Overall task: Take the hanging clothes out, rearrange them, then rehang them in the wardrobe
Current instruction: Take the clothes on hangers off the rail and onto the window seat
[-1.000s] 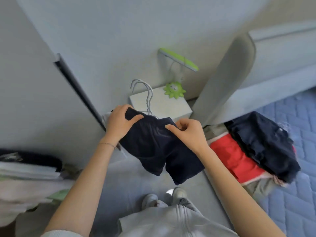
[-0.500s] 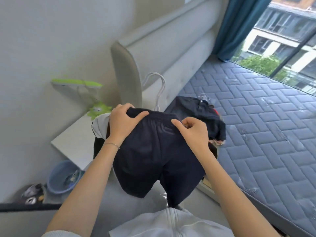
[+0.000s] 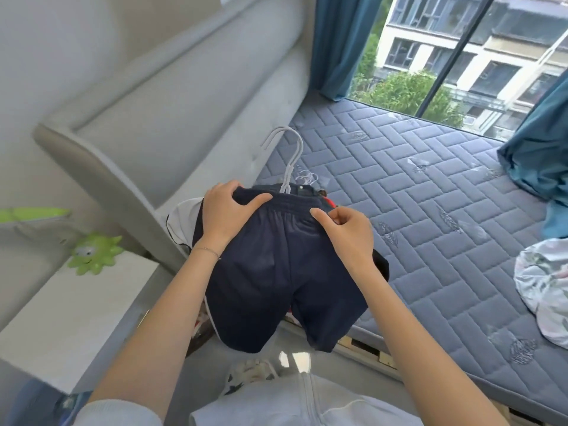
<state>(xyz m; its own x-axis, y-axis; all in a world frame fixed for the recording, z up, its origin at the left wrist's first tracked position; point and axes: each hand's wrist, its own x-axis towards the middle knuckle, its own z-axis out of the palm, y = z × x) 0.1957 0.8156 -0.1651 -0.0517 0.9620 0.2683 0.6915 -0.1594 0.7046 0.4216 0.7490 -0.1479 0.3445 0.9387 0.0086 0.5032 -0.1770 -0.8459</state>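
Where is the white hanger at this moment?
Head view, centre: the white hanger sticks up from the waistband of the navy shorts, between the left hand and the right hand, against the grey headboard.

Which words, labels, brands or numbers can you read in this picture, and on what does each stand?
No text can be read anywhere.
Navy shorts: no label or print shows.
Mattress: stitched leaf-like motifs, not letters.
Green toy: a face only, no writing.
Building outside the window: no sign legible.
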